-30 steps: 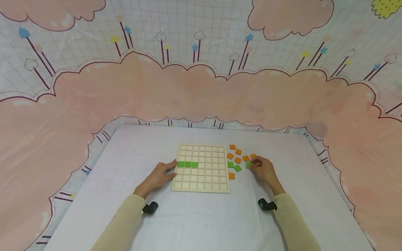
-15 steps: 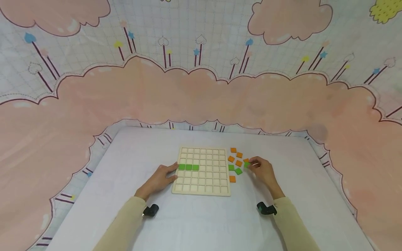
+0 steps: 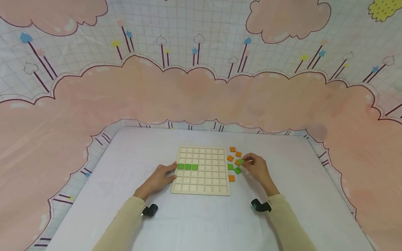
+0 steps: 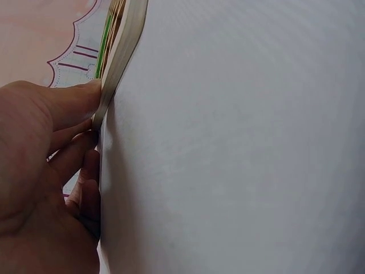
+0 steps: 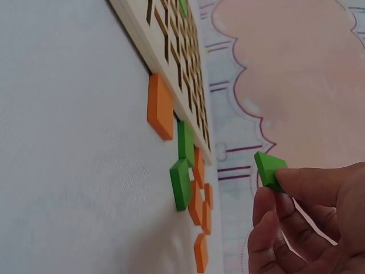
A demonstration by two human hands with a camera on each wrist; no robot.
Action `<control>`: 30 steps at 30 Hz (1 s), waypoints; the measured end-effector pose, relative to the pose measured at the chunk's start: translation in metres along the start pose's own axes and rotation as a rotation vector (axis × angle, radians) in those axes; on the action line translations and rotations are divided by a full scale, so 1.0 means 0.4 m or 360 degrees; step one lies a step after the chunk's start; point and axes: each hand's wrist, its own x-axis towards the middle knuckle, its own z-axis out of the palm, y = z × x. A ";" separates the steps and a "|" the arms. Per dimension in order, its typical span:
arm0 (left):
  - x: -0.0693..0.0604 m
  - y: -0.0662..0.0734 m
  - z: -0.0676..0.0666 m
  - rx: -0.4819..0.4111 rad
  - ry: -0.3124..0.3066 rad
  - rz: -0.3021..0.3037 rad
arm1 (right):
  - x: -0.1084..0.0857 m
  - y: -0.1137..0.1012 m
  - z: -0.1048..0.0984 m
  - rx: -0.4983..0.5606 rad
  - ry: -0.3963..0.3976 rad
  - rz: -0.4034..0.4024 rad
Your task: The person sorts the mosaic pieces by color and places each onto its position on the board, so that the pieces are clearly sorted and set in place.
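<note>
A square wooden grid board (image 3: 202,192) lies on the white-covered table, with a row of three green tiles (image 3: 187,167) in its left cells. My left hand (image 3: 159,178) rests at the board's left edge, thumb and fingertips touching it. In the left wrist view the thumb (image 4: 77,104) presses against the board's pale edge. My right hand (image 3: 258,169) pinches a green square tile (image 5: 270,170) between thumb and fingers, raised above the table right of the board. Two more green tiles (image 5: 181,184) lie flat by the board's right edge.
Several orange tiles (image 3: 232,149) are scattered beside the board's upper right. One orange tile (image 5: 161,107) sits apart, close to the board's right edge lower down. A patterned pink-and-white cloth (image 3: 201,94) hangs behind the table.
My right hand has lifted the green tile from the table's right side and carried it left, towards the board. The left hand keeps its place at the board's edge.
</note>
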 end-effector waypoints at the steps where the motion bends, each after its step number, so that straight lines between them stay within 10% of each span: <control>1: 0.000 0.001 0.000 0.0003 0.0003 -0.0003 | 0.001 -0.005 0.003 0.0007 -0.0006 0.0001; 30: -0.002 0.003 0.002 0.0016 -0.0002 0.0019 | 0.001 -0.091 0.139 0.0104 -0.0145 -0.0045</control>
